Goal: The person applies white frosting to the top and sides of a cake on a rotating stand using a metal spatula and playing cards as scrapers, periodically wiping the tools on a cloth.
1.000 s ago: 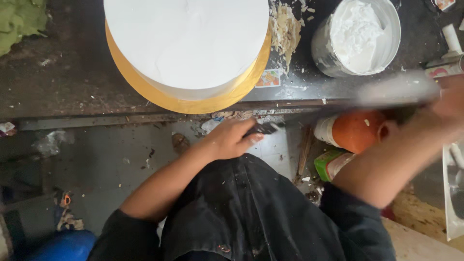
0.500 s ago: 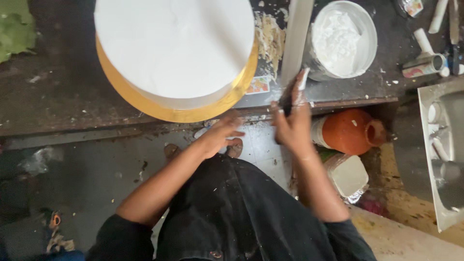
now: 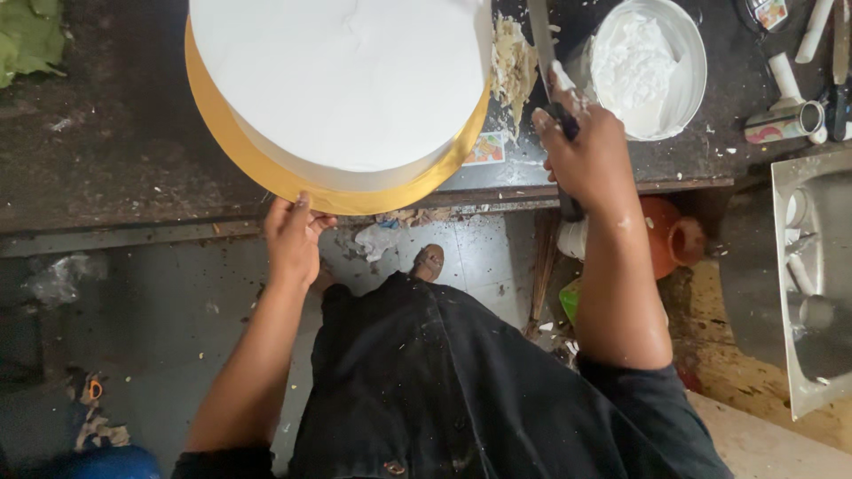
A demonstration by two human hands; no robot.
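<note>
A large round cake (image 3: 342, 84) coated in smooth white icing sits on a gold board (image 3: 253, 168) at the near edge of a dark worktop. My left hand (image 3: 291, 238) touches the board's front rim with its fingertips. My right hand (image 3: 586, 151) is shut on the dark handle of a long flat icing knife (image 3: 543, 40), whose blade points away from me between the cake and a round metal bowl of white cream (image 3: 652, 62).
Cake scraps (image 3: 515, 66) lie beside the cake. Piping nozzles and small tools (image 3: 790, 115) sit at the right, next to a steel sink (image 3: 812, 284). An orange clay pot (image 3: 670, 239) stands on the floor below the counter. My foot (image 3: 428, 262) shows under the worktop edge.
My right hand has swung the knife from lying sideways along the counter edge up between cake and bowl. My left hand rose from below the counter to the board's rim.
</note>
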